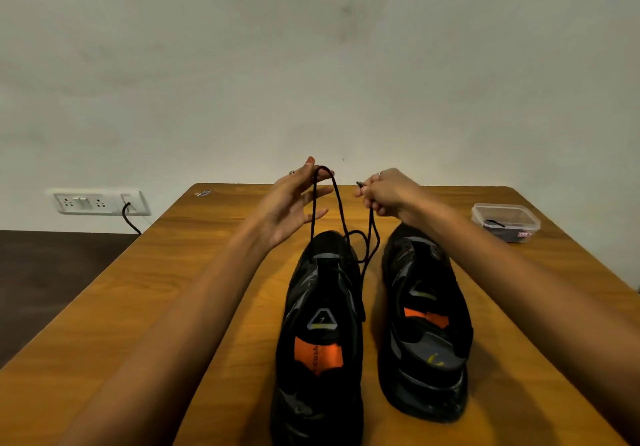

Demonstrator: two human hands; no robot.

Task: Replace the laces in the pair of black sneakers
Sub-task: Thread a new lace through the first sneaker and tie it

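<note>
Head view, sneakers: a left sneaker [320, 328] and a right sneaker [424, 321] are set side by side on the wooden table [138, 307], toes away from the wearer.
Lace: a black lace [337, 203] is raised above the left sneaker's toe and appears to run down into its front eyelets.
Left hand [294, 199]: fingers are spread, with the lace looped over the fingertips.
Right hand [382, 194]: curled and gripping the lace ends, one tip protruding.
Container: a clear plastic box [505, 222] holding something dark is seen at the table's far right.
Wall: a socket strip [98, 202] with a plugged cable is mounted at left.
</note>
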